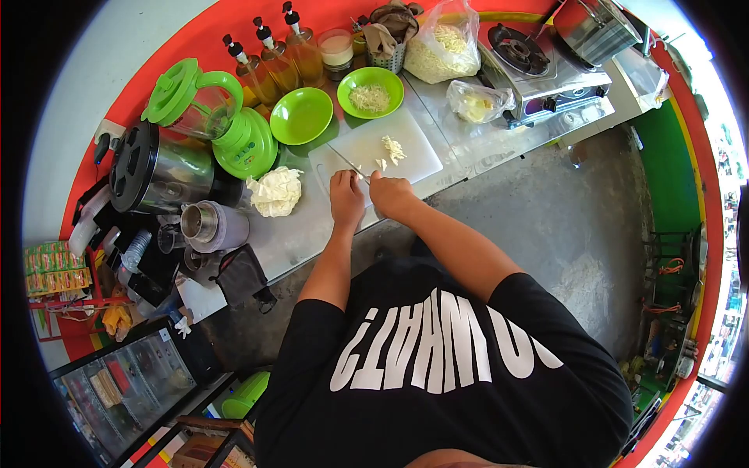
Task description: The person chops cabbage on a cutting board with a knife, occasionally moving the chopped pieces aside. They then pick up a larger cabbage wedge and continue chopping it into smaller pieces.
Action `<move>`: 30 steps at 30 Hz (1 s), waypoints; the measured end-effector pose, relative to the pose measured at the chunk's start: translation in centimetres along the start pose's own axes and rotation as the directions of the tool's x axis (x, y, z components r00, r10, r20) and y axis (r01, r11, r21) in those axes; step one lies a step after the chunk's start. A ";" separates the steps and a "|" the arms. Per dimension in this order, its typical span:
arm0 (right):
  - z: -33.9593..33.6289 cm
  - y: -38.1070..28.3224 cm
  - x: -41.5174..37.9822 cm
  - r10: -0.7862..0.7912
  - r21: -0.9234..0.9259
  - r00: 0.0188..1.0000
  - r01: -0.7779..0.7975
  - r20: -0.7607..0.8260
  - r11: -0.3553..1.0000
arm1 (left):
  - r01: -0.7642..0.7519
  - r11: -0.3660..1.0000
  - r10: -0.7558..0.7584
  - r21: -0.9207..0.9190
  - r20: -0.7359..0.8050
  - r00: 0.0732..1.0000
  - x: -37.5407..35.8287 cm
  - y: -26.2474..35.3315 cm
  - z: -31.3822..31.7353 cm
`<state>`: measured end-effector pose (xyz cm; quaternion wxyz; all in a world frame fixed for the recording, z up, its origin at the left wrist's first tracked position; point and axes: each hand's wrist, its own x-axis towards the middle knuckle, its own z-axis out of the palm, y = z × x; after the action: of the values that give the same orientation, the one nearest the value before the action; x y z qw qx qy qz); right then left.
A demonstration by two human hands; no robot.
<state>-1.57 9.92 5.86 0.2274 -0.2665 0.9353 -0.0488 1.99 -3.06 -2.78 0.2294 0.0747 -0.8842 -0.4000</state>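
Note:
My right hand is closed around the handle of a knife, whose thin blade points away and to the left over the white cutting board. Beside it, my left hand rests at the board's near edge with its fingers curled; whatever they hold is hidden. Pale chopped pieces lie in a small pile on the board, with a few bits nearer the knife. Left of the board sits a pale, leafy cabbage-like head. Behind the board, one green bowl holds pale shreds, next to another green bowl.
A green blender, a steel pot and a wide-mouthed flask crowd the left. Pump bottles line the wall. Plastic bags and a gas stove with a pot stand right.

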 end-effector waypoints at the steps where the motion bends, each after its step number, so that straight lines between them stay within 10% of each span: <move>1: 0.1 0.0 -0.2 -0.001 -0.002 1.000 0.001 0.000 1.000 | -0.011 1.000 0.011 0.012 -0.005 1.000 0.0 -0.1 0.0; 30: 2.3 0.4 -1.1 0.029 0.061 0.999 -0.031 0.034 0.998 | -0.018 1.000 0.018 -0.004 -0.062 0.998 -0.1 -0.3 0.2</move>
<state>0.13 10.91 4.15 0.2519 -0.2460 0.9334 -0.0697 1.96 -3.06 -3.12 0.2606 0.0787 -0.8763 -0.3974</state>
